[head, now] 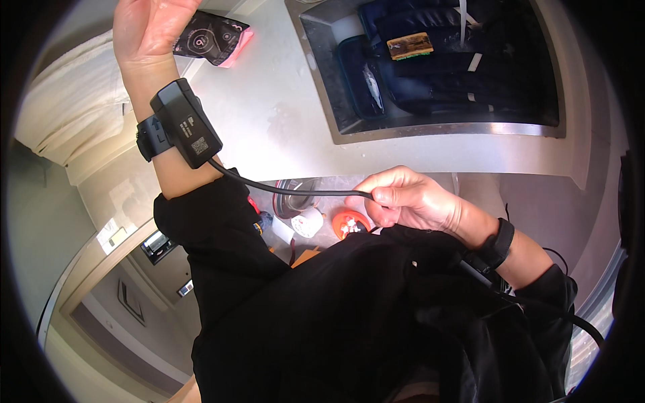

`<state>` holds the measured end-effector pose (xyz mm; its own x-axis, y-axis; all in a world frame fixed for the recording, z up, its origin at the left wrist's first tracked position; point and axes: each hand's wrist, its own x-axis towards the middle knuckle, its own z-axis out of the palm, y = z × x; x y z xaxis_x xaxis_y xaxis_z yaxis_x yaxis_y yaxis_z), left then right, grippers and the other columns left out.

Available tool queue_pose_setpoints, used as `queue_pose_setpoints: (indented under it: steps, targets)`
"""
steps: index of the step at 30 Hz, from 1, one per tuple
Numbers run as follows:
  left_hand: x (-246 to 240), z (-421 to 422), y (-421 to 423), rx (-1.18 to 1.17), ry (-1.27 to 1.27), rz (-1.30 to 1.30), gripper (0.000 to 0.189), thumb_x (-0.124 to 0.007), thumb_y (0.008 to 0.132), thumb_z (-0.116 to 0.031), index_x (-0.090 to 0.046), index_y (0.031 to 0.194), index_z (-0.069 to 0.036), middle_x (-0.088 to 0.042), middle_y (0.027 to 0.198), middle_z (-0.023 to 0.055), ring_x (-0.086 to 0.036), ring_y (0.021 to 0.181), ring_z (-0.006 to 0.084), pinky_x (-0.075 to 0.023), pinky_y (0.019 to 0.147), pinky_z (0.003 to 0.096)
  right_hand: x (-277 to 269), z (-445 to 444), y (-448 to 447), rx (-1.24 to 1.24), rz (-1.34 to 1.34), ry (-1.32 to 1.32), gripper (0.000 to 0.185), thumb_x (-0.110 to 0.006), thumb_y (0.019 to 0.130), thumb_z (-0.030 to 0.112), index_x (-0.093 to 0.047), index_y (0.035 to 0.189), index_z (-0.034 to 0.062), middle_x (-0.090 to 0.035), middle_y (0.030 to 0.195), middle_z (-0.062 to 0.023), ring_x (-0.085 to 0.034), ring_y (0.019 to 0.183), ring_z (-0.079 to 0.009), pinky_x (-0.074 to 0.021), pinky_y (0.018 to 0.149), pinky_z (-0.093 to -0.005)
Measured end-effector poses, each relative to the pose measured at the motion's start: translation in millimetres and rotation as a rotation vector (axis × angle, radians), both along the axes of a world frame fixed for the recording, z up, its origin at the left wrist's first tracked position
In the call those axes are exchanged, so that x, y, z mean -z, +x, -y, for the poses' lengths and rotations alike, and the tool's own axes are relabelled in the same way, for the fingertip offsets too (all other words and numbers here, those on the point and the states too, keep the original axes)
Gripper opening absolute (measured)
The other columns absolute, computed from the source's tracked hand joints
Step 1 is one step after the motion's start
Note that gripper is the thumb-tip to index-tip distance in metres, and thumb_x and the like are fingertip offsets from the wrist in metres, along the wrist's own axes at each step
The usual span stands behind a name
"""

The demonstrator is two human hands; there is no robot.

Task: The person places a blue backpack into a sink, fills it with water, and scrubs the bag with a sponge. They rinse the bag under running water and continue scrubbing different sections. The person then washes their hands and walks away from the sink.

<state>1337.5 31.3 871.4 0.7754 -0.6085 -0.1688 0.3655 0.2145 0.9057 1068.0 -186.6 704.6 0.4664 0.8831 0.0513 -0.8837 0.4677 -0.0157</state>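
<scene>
My right hand pinches a black cable between thumb and fingers. From there the cable runs to a black box-shaped device strapped to my left wrist, which bears writing and a printed code. My left hand is raised at the top left, its fingers cut off by the picture's edge. Beside it lies a black and pink soft packet. In the metal-rimmed sink, dark blue cloth with white strips lies wet. A brown and yellow block with a green underside rests on it.
A thin stream of water falls into the sink. The pale countertop has wet spots. Below its front edge are a round clear container, a white round item and an orange-red round container. A doorway opens at lower left.
</scene>
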Motion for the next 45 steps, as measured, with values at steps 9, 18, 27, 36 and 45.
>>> queue_pose_setpoints:
  steps: [9, 18, 27, 36, 45]
  targets:
    - [17.0, 5.3, -0.6, -0.009, 0.016, -0.013, 0.022, -0.047, 0.096, -0.021, -0.055, 0.110, -0.006, -0.062, 0.093, 0.0056, -0.060, 0.080, 0.0181, -0.0484, 0.087, 0.0428, -6.8, -12.6, 13.4, -0.099, 0.139, -0.384, 0.044, -0.043, 0.098, 0.039, -0.053, 0.069, 0.0071, -0.033, 0.052, 0.0056, -0.027, 0.051, -0.0059, -0.0266, 0.050, -0.0209]
    - [40.1, -10.6, -5.8, -0.133, 0.123, -0.064, 0.026, -0.047, 0.096, -0.017, -0.047, 0.117, -0.001, -0.050, 0.097, 0.0046, -0.048, 0.080, 0.0133, -0.0418, 0.097, 0.0378, 7.0, 17.2, 34.1, 0.124, 0.422, -0.742, 0.041, -0.047, 0.097, 0.036, -0.057, 0.073, 0.0049, -0.038, 0.058, 0.0055, -0.033, 0.056, -0.0059, -0.0307, 0.054, -0.0224]
    - [52.2, -6.2, -15.4, -0.122, 0.144, -0.063, 0.028, -0.049, 0.096, -0.021, -0.050, 0.114, -0.001, -0.056, 0.097, 0.0053, -0.052, 0.079, 0.0107, -0.0458, 0.091, 0.0344, 39.1, 24.2, 58.6, 0.487, 1.177, -1.485, 0.014, -0.059, 0.085, 0.013, -0.059, 0.077, 0.0023, -0.059, 0.063, -0.0157, -0.062, 0.064, -0.0350, -0.0499, 0.055, -0.0401]
    - [62.7, -8.6, -28.9, -0.120, 0.144, -0.064, 0.027, -0.050, 0.095, -0.023, -0.055, 0.112, -0.002, -0.059, 0.096, 0.0064, -0.054, 0.080, 0.0114, -0.0475, 0.088, 0.0350, 121.5, 83.3, 204.8, 0.505, 0.099, -1.303, 0.017, -0.044, 0.093, 0.019, -0.051, 0.083, 0.0072, -0.036, 0.058, 0.0036, -0.030, 0.041, -0.0084, -0.0224, 0.038, -0.0237]
    - [69.6, -16.9, -32.9, -0.097, 0.138, -0.067, 0.028, -0.045, 0.097, -0.022, -0.049, 0.117, -0.002, -0.052, 0.100, 0.0058, -0.050, 0.082, 0.0120, -0.0446, 0.092, 0.0347, 131.0, 86.0, 231.3, 0.335, 0.234, -1.716, 0.013, -0.050, 0.088, 0.015, -0.060, 0.093, 0.0066, -0.052, 0.067, -0.0038, -0.048, 0.046, -0.0135, -0.0358, 0.038, -0.0278]
